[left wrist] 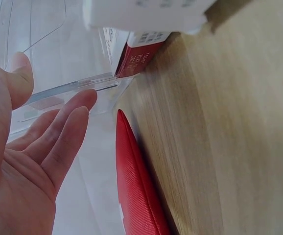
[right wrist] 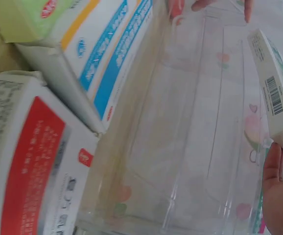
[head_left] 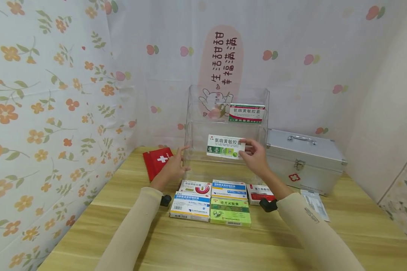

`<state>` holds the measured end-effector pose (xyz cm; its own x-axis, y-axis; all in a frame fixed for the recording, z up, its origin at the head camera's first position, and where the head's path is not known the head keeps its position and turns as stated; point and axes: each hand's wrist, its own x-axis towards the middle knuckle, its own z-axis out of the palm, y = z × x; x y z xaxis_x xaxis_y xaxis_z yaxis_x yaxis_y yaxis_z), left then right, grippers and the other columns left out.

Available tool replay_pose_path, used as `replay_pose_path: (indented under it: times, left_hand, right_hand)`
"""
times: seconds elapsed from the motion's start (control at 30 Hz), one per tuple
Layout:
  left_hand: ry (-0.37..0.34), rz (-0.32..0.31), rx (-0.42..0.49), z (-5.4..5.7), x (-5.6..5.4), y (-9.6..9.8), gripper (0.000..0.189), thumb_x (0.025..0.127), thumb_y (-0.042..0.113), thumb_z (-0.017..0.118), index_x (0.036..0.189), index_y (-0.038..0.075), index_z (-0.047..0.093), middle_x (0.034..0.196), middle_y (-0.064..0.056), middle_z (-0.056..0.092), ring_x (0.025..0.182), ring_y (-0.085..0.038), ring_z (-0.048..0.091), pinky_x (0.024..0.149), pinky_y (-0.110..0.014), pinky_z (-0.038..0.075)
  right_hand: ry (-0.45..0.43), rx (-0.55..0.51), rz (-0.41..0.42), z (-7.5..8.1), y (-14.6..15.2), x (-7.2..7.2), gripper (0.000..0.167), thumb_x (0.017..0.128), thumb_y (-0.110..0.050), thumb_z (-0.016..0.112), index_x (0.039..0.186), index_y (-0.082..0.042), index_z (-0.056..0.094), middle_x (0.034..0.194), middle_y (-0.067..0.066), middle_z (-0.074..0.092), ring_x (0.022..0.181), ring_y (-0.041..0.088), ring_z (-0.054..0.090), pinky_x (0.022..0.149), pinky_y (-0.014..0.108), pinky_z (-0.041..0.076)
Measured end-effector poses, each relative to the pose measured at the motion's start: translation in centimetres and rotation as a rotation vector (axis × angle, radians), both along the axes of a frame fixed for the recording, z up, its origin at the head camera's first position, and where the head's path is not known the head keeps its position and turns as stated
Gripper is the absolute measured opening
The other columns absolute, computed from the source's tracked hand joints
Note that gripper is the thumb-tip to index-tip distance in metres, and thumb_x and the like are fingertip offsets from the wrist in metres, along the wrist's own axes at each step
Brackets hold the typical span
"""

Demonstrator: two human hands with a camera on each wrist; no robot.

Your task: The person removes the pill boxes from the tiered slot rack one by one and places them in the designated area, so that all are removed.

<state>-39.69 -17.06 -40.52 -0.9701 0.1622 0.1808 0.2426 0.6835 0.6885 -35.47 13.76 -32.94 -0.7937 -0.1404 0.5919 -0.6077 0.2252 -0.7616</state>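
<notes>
My right hand [head_left: 256, 156] pinches the right end of a white and green medicine box [head_left: 223, 146], held upright in front of the middle tier of a clear tiered rack [head_left: 198, 130]. In the right wrist view the barcoded end of this box [right wrist: 272, 93] faces the camera. My left hand [head_left: 171, 169] is at the rack's left side, thumb and fingers spread apart. The left wrist view shows its fingers [left wrist: 65, 132] nearly straight, right at the clear side panel. Another medicine box [head_left: 247, 113], white with red and green, stands on the top tier at the right.
Several medicine boxes lie before the rack, among them a green box [head_left: 230, 212], a blue and white box [head_left: 190, 206] and a red and white box [head_left: 260, 194]. A red pouch [head_left: 157, 161] lies left, a silver case [head_left: 303, 160] stands right, beside a flat packet [head_left: 315, 205].
</notes>
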Motion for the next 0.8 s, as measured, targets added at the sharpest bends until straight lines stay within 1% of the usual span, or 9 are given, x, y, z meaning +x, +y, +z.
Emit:
replay_pose_path:
  times: [0.1,0.27,0.37,0.43,0.57,0.67,0.73,0.8]
  left_hand:
    - [0.005,0.007,-0.004,0.0,-0.1,0.0,0.090,0.089,0.014,0.075,0.152,0.039,0.016,0.136,-0.021,0.054,0.119,-0.038,0.056,0.083,-0.046,0.057]
    - [0.011,0.005,-0.008,-0.2,-0.2,-0.1,0.090,0.089,0.013,0.075,0.152,0.038,0.016,0.136,-0.022,0.053,0.119,-0.038,0.055,0.082,-0.046,0.057]
    - [0.016,-0.001,-0.016,-0.3,-0.2,-0.2,0.090,0.089,0.014,0.075,0.152,0.038,0.015,0.136,-0.021,0.054,0.118,-0.038,0.056,0.082,-0.046,0.057]
    - [0.027,-0.004,-0.017,-0.3,-0.1,-0.2,0.090,0.089,0.013,0.074,0.152,0.037,0.015,0.135,-0.021,0.055,0.115,-0.037,0.058,0.082,-0.046,0.057]
    - [0.041,-0.020,-0.010,-0.2,-0.1,-0.1,0.089,0.089,0.012,0.074,0.153,0.035,0.016,0.134,-0.022,0.056,0.108,-0.037,0.060,0.080,-0.044,0.057]
    - [0.034,-0.021,-0.011,-0.2,0.0,-0.1,0.090,0.089,0.013,0.074,0.153,0.037,0.015,0.135,-0.023,0.055,0.110,-0.037,0.060,0.079,-0.044,0.058]
    - [0.027,-0.016,-0.017,-0.2,0.0,0.0,0.090,0.089,0.014,0.074,0.153,0.038,0.014,0.135,-0.022,0.055,0.111,-0.037,0.059,0.078,-0.043,0.058]
    - [0.027,-0.015,-0.020,-0.2,0.0,0.0,0.091,0.089,0.014,0.074,0.153,0.038,0.013,0.135,-0.022,0.055,0.113,-0.038,0.059,0.078,-0.043,0.058]
  right_hand:
    - [-0.017,0.011,0.011,-0.7,0.7,0.1,0.036,0.088,0.013,0.061,0.123,0.016,0.056,0.121,0.033,0.056,0.096,0.035,0.062,0.074,0.014,0.052]
    - [-0.054,0.018,0.045,-2.1,1.9,-0.2,0.035,0.087,0.013,0.064,0.122,0.013,0.058,0.121,0.031,0.056,0.092,0.017,0.063,0.072,0.015,0.053]
    - [-0.078,0.032,0.053,-3.0,2.7,-0.5,0.035,0.088,0.011,0.065,0.123,0.011,0.058,0.121,0.029,0.057,0.092,0.011,0.063,0.072,0.017,0.054]
    - [-0.091,0.046,0.053,-3.6,3.3,-0.5,0.036,0.089,0.007,0.066,0.125,0.009,0.058,0.121,0.028,0.057,0.094,0.012,0.064,0.073,0.018,0.054]
    - [-0.138,0.096,0.031,-4.1,4.3,0.1,0.037,0.091,0.000,0.068,0.126,0.004,0.060,0.119,0.025,0.060,0.095,0.017,0.064,0.074,0.019,0.054]
    - [-0.178,0.133,0.036,-4.4,4.9,0.9,0.036,0.092,-0.003,0.068,0.127,0.002,0.061,0.121,0.023,0.060,0.098,0.025,0.064,0.076,0.020,0.054]
    - [-0.206,0.143,0.058,-4.4,5.3,1.5,0.037,0.092,-0.003,0.068,0.127,0.001,0.060,0.123,0.023,0.059,0.101,0.029,0.063,0.077,0.021,0.055]
    - [-0.226,0.147,0.076,-4.6,5.8,2.0,0.037,0.092,-0.004,0.068,0.128,0.002,0.059,0.125,0.024,0.058,0.104,0.031,0.064,0.077,0.022,0.055]
